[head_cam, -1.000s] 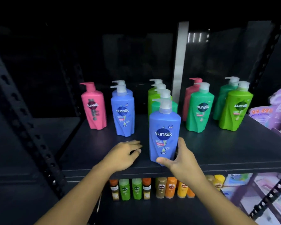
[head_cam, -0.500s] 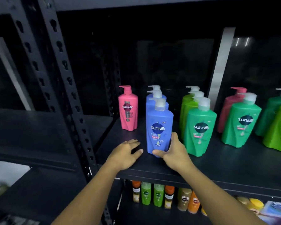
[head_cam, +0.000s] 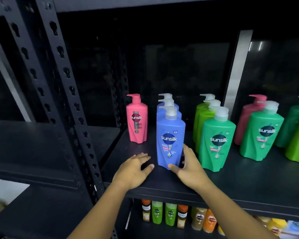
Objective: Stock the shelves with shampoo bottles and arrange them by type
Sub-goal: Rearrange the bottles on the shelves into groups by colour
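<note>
Now blue bottle (head_cam: 170, 138) near shelf (head_cam: 240, 183) edge

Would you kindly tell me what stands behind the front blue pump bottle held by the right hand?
Two more blue pump bottles line up behind the front blue pump bottle gripped by the right hand. Only their white pumps and blue shoulders show; their bodies are covered.

a white post (head_cam: 238, 69) rises at the back right. black perforated uprights (head_cam: 66, 80) slant at left, pale floor (head_cam: 5, 192) below them. bright packets (head_cam: 295, 229) lie bottom right.
</note>
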Action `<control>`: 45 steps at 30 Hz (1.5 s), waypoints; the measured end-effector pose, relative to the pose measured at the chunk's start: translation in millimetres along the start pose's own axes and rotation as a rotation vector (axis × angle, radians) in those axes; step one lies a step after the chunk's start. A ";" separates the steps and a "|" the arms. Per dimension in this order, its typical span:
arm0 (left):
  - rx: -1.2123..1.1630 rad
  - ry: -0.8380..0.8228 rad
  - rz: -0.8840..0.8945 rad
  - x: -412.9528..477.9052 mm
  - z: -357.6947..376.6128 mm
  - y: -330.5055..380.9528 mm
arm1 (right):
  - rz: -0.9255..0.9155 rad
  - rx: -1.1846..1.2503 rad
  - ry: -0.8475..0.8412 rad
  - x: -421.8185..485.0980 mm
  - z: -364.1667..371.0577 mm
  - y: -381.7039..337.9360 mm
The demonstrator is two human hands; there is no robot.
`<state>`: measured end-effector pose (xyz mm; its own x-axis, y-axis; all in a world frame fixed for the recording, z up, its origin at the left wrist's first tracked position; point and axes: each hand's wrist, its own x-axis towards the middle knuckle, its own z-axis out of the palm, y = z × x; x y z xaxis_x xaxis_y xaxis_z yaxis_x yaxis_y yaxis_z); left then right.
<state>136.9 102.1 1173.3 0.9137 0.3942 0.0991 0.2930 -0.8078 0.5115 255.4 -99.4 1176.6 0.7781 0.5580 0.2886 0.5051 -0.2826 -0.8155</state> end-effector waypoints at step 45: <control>0.045 0.072 0.044 -10.5 -3.1 10.1 | 0.018 0.184 -0.116 2.5 -1.9 -7.2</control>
<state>129.4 91.2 1180.1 0.9037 0.3873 0.1827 0.2671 -0.8433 0.4665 254.4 -97.5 1184.2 0.7330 0.6429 0.2221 0.4066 -0.1523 -0.9008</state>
